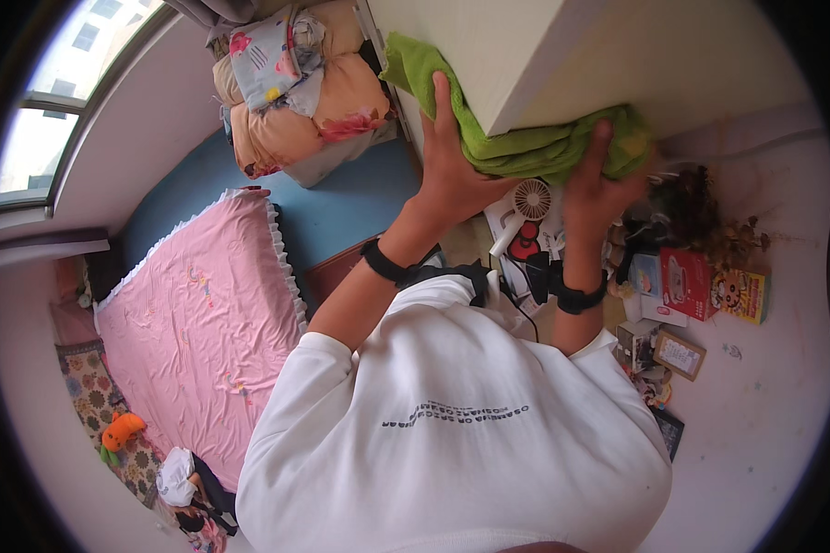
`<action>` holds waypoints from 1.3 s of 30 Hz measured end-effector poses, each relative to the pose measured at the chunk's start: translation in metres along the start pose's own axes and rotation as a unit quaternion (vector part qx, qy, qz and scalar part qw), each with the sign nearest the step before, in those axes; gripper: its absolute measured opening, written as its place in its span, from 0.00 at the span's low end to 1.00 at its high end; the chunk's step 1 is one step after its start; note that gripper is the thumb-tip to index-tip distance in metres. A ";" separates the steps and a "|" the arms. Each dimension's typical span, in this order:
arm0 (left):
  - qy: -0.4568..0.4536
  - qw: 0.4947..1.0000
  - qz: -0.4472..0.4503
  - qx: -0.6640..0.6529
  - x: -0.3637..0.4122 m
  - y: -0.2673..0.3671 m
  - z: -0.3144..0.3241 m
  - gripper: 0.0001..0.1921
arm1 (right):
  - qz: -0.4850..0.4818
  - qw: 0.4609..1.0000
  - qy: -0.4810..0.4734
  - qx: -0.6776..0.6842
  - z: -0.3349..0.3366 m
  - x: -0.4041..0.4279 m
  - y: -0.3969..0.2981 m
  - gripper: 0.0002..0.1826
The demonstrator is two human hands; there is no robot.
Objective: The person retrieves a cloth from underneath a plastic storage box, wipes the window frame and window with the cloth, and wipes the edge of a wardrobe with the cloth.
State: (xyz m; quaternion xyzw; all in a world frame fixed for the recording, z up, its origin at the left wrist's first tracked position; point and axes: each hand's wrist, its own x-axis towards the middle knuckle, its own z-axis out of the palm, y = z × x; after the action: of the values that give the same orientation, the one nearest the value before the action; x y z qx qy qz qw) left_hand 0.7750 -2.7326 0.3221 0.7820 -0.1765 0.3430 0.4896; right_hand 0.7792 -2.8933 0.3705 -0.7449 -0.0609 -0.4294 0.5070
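Observation:
A green cloth (526,151) is bunched along the lower edge of a pale cabinet or box-like unit (560,62) and wraps around its corner. My left hand (456,155) presses the cloth against the unit's left face, thumb or finger raised along it. On the right, my right hand (598,180) grips the cloth's other end and looks slightly blurred. Both wrists wear black bands. A small white handheld fan (531,200) lies below the cloth, between my hands.
Folded bedding (318,117) is piled on a blue surface (346,214) at upper left. A bed with a pink sheet (207,311) is at left. Boxes (688,283), a small frame (679,354) and dried flowers (692,207) stand by the right wall.

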 end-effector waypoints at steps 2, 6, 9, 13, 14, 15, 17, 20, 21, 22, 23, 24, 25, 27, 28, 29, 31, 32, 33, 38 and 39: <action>-0.061 0.996 -0.061 0.001 -0.012 -0.009 -0.002 0.73 | 0.033 0.999 0.002 0.001 -0.003 -0.012 0.026 0.17; -0.110 0.987 -0.108 0.044 -0.063 -0.038 0.003 0.73 | 0.109 0.994 -0.014 -0.007 0.001 -0.035 0.034 0.17; -0.135 0.985 -0.103 0.015 -0.079 -0.032 0.000 0.69 | 0.115 0.988 -0.015 -0.102 0.002 -0.055 0.055 0.20; -0.163 0.974 -0.143 -0.061 -0.104 -0.042 0.004 0.63 | 0.181 0.950 -0.124 -0.222 -0.010 -0.067 0.064 0.25; -0.185 0.965 -0.183 -0.042 -0.112 -0.046 0.005 0.61 | 0.207 0.922 -0.186 -0.270 -0.015 -0.072 0.069 0.26; -0.210 0.953 -0.215 -0.023 -0.116 -0.055 0.004 0.59 | 0.210 0.924 -0.177 -0.267 -0.016 -0.078 0.075 0.26; -0.246 0.938 -0.245 0.001 -0.142 -0.081 -0.001 0.57 | 0.266 0.837 -0.353 -0.322 -0.011 -0.099 0.094 0.33; -0.358 0.862 -0.351 0.070 -0.136 -0.095 0.001 0.54 | 0.292 0.870 -0.364 -0.157 -0.009 -0.166 0.166 0.41; -0.427 0.789 -0.426 0.121 -0.137 -0.100 0.001 0.51 | 0.291 0.868 -0.369 -0.158 -0.008 -0.166 0.164 0.41; -0.421 0.787 -0.435 0.118 -0.146 -0.106 -0.001 0.51 | 0.360 0.816 -0.438 -0.111 -0.005 -0.165 0.156 0.42; -0.394 0.823 -0.397 0.103 -0.155 -0.112 -0.003 0.47 | 0.425 0.752 -0.500 -0.064 -0.003 -0.164 0.148 0.44; -0.369 0.856 -0.351 0.088 -0.152 -0.116 -0.004 0.44 | 0.437 0.753 -0.491 -0.024 0.001 -0.161 0.145 0.42; -0.368 0.856 -0.354 0.086 -0.151 -0.119 -0.007 0.44 | 0.438 0.751 -0.493 -0.027 0.002 -0.159 0.140 0.42; -0.363 0.896 -0.247 0.058 -0.144 -0.119 -0.016 0.46 | 0.459 0.827 -0.299 0.125 0.003 -0.147 0.126 0.37; -0.325 0.909 -0.257 0.043 -0.131 -0.108 -0.021 0.45 | 0.464 0.825 -0.298 0.121 -0.003 -0.130 0.118 0.37; -0.285 0.920 -0.268 0.029 -0.115 -0.093 -0.027 0.44 | 0.523 0.778 -0.245 0.246 -0.011 -0.107 0.105 0.33; -0.284 0.939 -0.185 0.054 -0.088 -0.080 -0.040 0.52 | 0.572 0.711 -0.192 0.362 -0.023 -0.075 0.077 0.32; -0.262 0.947 -0.176 0.052 -0.073 -0.063 -0.041 0.54 | 0.528 0.749 -0.182 0.356 -0.026 -0.063 0.068 0.30; -0.243 0.955 -0.163 0.048 -0.054 -0.046 -0.042 0.57 | 0.480 0.787 -0.167 0.349 -0.028 -0.058 0.065 0.29; -0.139 0.988 -0.051 0.055 0.012 0.013 -0.066 0.60 | 0.277 0.879 -0.161 0.354 -0.046 -0.024 0.044 0.27; -0.087 0.993 -0.029 0.080 0.022 0.023 -0.069 0.59 | 0.290 0.842 -0.115 0.440 -0.045 -0.005 0.006 0.26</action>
State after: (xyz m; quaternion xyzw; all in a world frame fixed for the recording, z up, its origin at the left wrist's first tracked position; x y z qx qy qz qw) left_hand 0.7515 -2.6805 0.3718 0.8500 -0.1675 0.2725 0.4185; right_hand 0.7531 -2.9309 0.3680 -0.4713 -0.0832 -0.1020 0.8721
